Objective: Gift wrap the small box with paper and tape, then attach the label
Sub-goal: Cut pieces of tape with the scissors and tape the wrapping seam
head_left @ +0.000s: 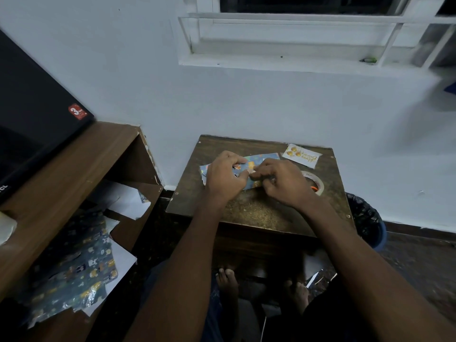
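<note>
The small box, wrapped in blue patterned paper (249, 166), lies on the wooden table (259, 206). The left hand (223, 177) curls over its left part; the right hand (281, 182) pinches what looks like tape at the middle. Right of that pinch sit the tape roll (314, 183) and, farther back, the label (301, 156).

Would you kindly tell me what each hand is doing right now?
Left hand: fingers curled, holding the wrapped box down.
Right hand: fingers pinching the paper at the seam; any tape there cannot be told.
</note>
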